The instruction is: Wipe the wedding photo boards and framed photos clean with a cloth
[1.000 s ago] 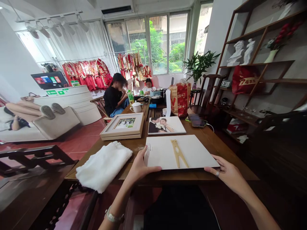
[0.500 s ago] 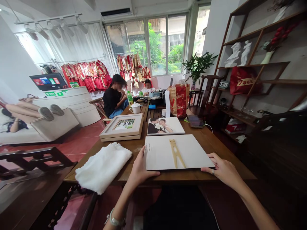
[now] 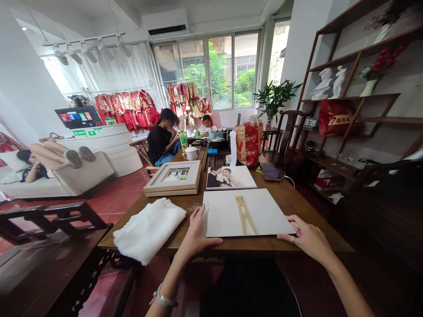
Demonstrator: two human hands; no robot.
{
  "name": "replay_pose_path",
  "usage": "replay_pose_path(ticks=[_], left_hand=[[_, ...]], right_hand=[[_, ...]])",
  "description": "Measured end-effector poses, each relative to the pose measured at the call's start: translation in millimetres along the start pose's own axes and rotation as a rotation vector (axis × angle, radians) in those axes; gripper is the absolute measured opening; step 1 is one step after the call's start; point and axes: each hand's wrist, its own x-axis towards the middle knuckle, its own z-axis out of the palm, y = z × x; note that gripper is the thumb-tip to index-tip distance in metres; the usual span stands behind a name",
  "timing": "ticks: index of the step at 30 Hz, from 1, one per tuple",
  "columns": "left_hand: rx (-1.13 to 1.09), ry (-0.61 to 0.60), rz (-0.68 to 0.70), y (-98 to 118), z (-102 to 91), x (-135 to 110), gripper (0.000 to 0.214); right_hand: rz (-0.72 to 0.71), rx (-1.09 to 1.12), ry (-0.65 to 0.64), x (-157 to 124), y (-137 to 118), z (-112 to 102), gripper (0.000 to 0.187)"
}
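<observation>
A thin white panel (image 3: 264, 215) with small dark lettering at its left edge lies at the table's near edge. On top of it rests a flat, pale yellow two-legged piece (image 3: 243, 215) with a cat-eared head and a hole in its middle. My left hand (image 3: 195, 232) grips the panel's left side, thumb along the near edge. At the near right corner my right hand (image 3: 306, 235), a ring on one finger, is closed on the panel too. Just beyond lies a photo panel (image 3: 230, 177) of a couple. Left of my left hand is a folded white towel (image 3: 150, 229).
Light wooden picture frames (image 3: 172, 192) lie stacked at the left. Farther back on the table (image 3: 307, 220) are a white lidded mug (image 3: 190, 153), a red and brown paper bag (image 3: 249, 143) and a phone (image 3: 272, 171) with a cable. A person in black (image 3: 161, 138) sits at the far left side.
The view has turned slightly left, so the room appears shifted to the right and a little lower. Both hands keep their hold, and the yellow piece stays on the panel.
</observation>
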Motion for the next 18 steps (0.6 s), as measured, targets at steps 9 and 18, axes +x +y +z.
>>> replay_pose_path(ticks=[9,18], left_hand=[[0.499,0.29,0.169,-5,-66.7,-63,0.055],[0.665,0.281,0.211,-50,-146.0,-85,0.036]], right_hand=[[0.013,0.331,0.256,-19,-8,8,0.063],[0.139,0.96,0.428,-26,-11,-5,0.048]])
